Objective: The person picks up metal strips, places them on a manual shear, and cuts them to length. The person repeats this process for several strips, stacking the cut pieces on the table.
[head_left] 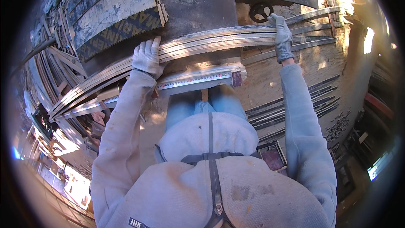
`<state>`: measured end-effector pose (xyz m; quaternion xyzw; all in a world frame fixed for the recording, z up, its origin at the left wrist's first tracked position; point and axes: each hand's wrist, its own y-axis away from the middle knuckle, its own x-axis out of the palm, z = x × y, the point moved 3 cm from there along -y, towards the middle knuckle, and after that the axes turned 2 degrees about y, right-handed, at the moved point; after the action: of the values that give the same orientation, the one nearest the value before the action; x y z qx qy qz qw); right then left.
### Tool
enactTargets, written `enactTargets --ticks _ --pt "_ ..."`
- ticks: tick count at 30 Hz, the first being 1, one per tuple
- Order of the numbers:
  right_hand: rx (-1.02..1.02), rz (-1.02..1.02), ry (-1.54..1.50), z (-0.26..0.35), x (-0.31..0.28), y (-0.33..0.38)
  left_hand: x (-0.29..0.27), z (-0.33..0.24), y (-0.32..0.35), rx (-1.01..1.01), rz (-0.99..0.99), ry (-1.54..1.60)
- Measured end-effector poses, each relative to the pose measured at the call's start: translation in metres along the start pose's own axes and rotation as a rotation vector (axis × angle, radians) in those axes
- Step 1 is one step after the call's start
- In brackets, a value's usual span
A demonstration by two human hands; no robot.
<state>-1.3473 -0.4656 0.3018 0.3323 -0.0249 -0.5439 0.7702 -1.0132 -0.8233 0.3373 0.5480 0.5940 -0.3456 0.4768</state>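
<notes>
Sawdust-strewn workshop floor, with both gloved hands, left hand [147, 57] and right hand [282, 33], closed around a bundle of thin wood strips [211, 41] lying above a saw-table ruler [195, 80], apparently mid-handling, not yet put down.

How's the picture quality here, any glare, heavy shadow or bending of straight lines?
Head view: sun glare washes out the upper right corner; the long stack of thin wooden strips bows with fisheye distortion; the corners fall into black vignette; the grey-gloved left hand and right hand are sharp and sunlit.
</notes>
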Motion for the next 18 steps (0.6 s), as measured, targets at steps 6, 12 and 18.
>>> enactTargets --ticks 6,12,18 --pt "0.035 0.096 -0.216 -0.007 0.003 0.012 -0.001 -0.001 -0.001 -0.065 0.06 -0.07" --pt "0.185 0.287 -0.19 -0.011 0.003 0.016 -0.003 0.002 0.004 -0.064 0.148 -0.1" --pt "-0.008 0.223 0.041 -0.035 0.017 -0.018 0.004 -0.001 0.002 -0.105 0.17 -0.11"
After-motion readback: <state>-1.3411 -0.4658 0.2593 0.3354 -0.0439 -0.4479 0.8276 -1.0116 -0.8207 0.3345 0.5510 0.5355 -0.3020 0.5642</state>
